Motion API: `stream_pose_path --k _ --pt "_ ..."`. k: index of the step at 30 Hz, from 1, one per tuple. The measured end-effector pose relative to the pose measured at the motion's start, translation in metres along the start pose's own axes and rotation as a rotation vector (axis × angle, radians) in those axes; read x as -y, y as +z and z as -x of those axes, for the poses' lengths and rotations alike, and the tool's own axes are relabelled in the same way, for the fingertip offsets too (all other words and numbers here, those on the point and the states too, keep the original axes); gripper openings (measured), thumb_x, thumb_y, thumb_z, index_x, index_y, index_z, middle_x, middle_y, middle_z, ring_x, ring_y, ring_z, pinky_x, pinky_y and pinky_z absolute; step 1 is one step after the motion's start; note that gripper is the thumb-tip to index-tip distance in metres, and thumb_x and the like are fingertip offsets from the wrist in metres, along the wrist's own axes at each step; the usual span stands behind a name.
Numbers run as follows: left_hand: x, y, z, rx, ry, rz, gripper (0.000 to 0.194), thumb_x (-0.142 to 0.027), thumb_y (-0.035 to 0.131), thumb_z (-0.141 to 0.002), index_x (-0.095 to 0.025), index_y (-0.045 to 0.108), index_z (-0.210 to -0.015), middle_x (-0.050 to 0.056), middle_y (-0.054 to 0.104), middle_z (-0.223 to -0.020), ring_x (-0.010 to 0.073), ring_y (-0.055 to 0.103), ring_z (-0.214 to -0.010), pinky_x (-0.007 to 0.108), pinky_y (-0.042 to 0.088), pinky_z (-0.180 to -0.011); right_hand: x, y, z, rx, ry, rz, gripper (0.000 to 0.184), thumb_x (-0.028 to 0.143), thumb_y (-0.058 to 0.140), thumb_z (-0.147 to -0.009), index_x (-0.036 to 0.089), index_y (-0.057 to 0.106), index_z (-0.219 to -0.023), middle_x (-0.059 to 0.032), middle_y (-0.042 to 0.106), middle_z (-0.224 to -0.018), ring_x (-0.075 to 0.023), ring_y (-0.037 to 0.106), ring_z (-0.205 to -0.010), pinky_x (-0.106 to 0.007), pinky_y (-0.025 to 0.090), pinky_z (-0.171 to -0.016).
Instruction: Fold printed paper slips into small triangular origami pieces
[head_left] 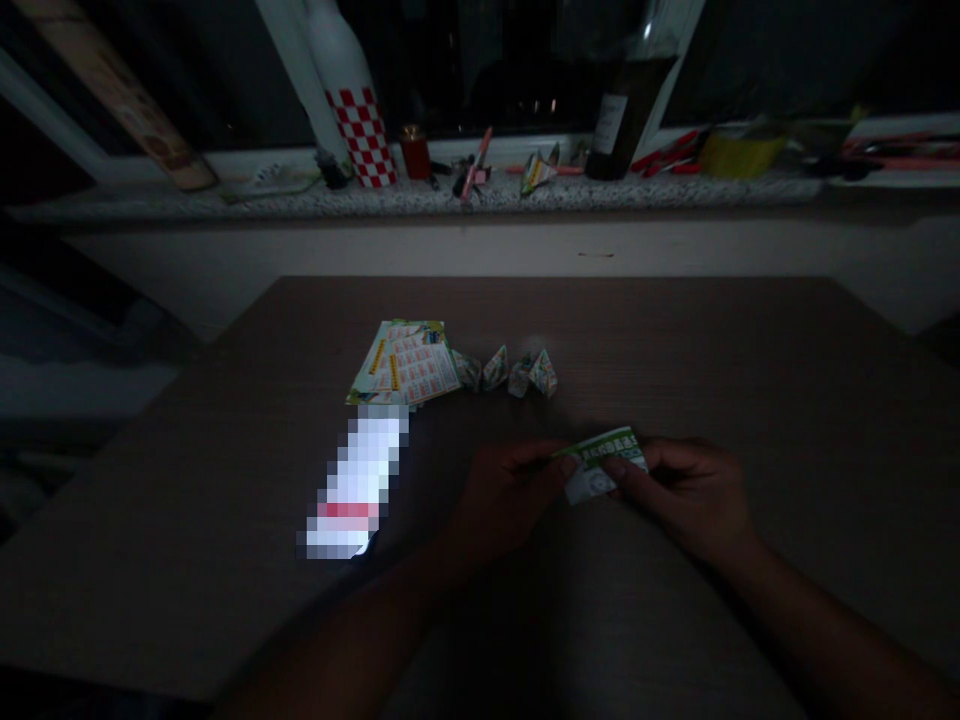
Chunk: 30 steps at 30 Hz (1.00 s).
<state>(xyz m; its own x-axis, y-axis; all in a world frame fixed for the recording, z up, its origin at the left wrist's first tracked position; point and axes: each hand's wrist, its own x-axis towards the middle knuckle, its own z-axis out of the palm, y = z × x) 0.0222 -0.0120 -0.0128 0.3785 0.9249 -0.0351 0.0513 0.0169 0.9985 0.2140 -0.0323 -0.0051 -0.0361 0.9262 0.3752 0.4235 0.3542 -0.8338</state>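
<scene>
Between my two hands is a small folded piece of printed paper point(604, 440), green and white with lettering along its top. My left hand point(517, 490) pinches its left side, thumb on top. On the right side, my right hand point(694, 490) grips the paper with its thumb pressed on the face. Farther back lie several small folded paper shapes point(543, 375) in a row. A stack of printed leaflets point(420, 370) sits at the left end of that row. The fingers under the paper are partly hidden.
A lit phone point(356, 485) with a blurred screen lies left of my hands on the wooden table point(675, 340). On the granite windowsill point(300, 208) stand a red-and-white checkered bottle point(364, 130), a small red jar point(415, 153), a dark bottle point(619, 125) and pens point(478, 165). The room is dim.
</scene>
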Motion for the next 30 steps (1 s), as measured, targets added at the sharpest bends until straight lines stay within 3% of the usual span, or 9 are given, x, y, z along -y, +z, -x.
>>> stream_pose_path --k 10,13,17,20,23,26,30 --pt "-0.003 -0.002 0.000 0.017 -0.004 -0.051 0.022 -0.031 0.062 -0.082 -0.017 0.073 -0.093 0.004 0.073 -0.082 0.0160 0.064 -0.072 0.022 0.046 -0.061 0.001 -0.001 -0.002 0.023 -0.007 0.011 0.022 0.026 0.069 -0.075 0.019 0.064 -0.055 0.0001 0.068 -0.052 -0.0121 0.060 -0.042 -0.020 0.046 -0.042" --pt "-0.004 -0.005 -0.001 0.052 0.011 -0.114 0.018 -0.027 0.063 -0.078 -0.015 0.073 -0.087 0.004 0.072 -0.078 0.0158 0.063 -0.071 0.022 0.046 -0.062 0.002 -0.006 -0.003 0.115 -0.048 0.025 0.021 0.026 0.069 -0.076 0.019 0.064 -0.056 0.0005 0.068 -0.053 -0.0111 0.060 -0.043 -0.019 0.046 -0.043" --pt "-0.005 -0.009 -0.003 0.182 -0.040 -0.201 0.015 -0.025 0.065 -0.074 -0.013 0.072 -0.079 0.003 0.069 -0.070 0.0141 0.060 -0.064 0.021 0.042 -0.057 -0.002 -0.013 -0.003 0.277 -0.072 0.066 0.024 0.028 0.067 -0.078 0.018 0.064 -0.056 0.0007 0.066 -0.052 -0.0095 0.058 -0.043 -0.019 0.043 -0.043" --pt "-0.004 -0.012 -0.007 0.233 -0.093 -0.160 0.014 -0.025 0.068 -0.072 -0.013 0.072 -0.078 0.003 0.068 -0.068 0.0138 0.059 -0.062 0.022 0.042 -0.058 -0.004 -0.013 -0.003 0.283 -0.027 0.047 0.023 0.028 0.069 -0.076 0.018 0.063 -0.057 0.0007 0.065 -0.052 -0.0095 0.057 -0.044 -0.019 0.044 -0.044" --pt "-0.002 -0.011 -0.011 0.170 -0.165 -0.015 0.011 -0.025 0.070 -0.069 -0.015 0.073 -0.074 0.001 0.068 -0.067 0.0135 0.059 -0.062 0.023 0.042 -0.060 -0.004 -0.007 -0.004 0.149 0.096 -0.104 0.012 0.026 0.073 -0.072 0.018 0.066 -0.078 -0.0015 0.071 -0.066 -0.0135 0.065 -0.057 -0.021 0.052 -0.053" --pt "-0.001 -0.007 -0.013 0.001 -0.207 0.179 0.011 -0.026 0.071 -0.068 -0.016 0.073 -0.073 0.001 0.069 -0.068 0.0139 0.060 -0.064 0.024 0.044 -0.063 -0.001 0.002 -0.004 0.136 0.195 -0.299 0.027 0.025 0.074 -0.070 0.019 0.065 -0.095 -0.0046 0.075 -0.081 -0.0172 0.070 -0.071 -0.027 0.057 -0.066" --pt "-0.003 0.001 -0.011 -0.131 -0.181 0.298 0.013 -0.028 0.074 -0.067 -0.016 0.073 -0.073 0.002 0.071 -0.073 0.0152 0.062 -0.069 0.027 0.047 -0.068 0.003 0.013 -0.004 0.194 0.280 -0.322 0.016 0.030 0.072 -0.071 0.018 0.070 -0.082 -0.0049 0.076 -0.077 -0.0169 0.070 -0.066 -0.027 0.056 -0.062"
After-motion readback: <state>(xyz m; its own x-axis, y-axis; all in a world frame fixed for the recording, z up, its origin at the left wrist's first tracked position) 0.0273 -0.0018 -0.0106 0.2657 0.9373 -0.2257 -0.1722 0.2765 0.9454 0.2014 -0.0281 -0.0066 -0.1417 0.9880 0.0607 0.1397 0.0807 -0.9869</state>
